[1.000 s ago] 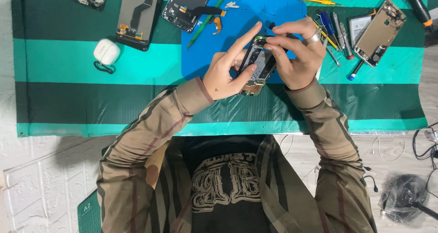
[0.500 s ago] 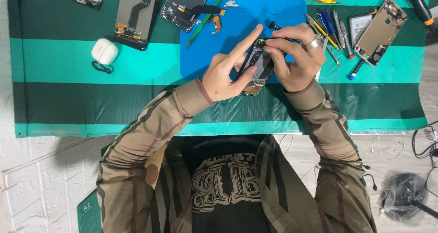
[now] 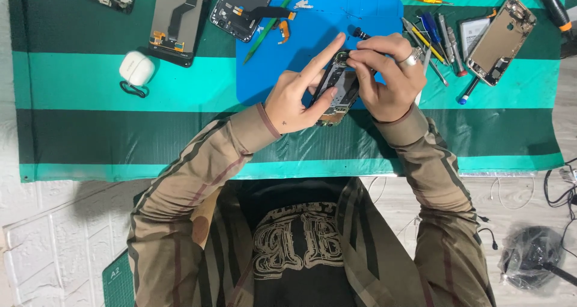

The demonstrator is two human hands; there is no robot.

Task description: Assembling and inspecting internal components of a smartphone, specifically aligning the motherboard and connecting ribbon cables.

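You've got the opened phone [image 3: 336,89] pinched between both hands over the blue mat [image 3: 264,72], long axis tilted, top end pointing up-right toward the tool row. Left hand [image 3: 294,99] grips its lower-left edge w/ index finger stretched out along the side; right hand [image 3: 387,75] has fingertips closed on the top corner. Green pry stick [image 3: 267,27] and a black phone body [image 3: 243,6] lie just above-left, screwdrivers [image 3: 433,36] and a gold phone frame [image 3: 500,39] off to the right.

1. A cloth [image 3: 90,132] in teal and dark green stripes covers the worktop.
2. A blue mat [image 3: 282,72] lies on the cloth, near its far edge.
3. A white brick-patterned surface [image 3: 54,247] shows below the cloth on the left.
4. Pale wood flooring [image 3: 517,205] shows on the right, with thin cables [image 3: 559,181] on it.
5. Light is even and bright, with soft shadows.
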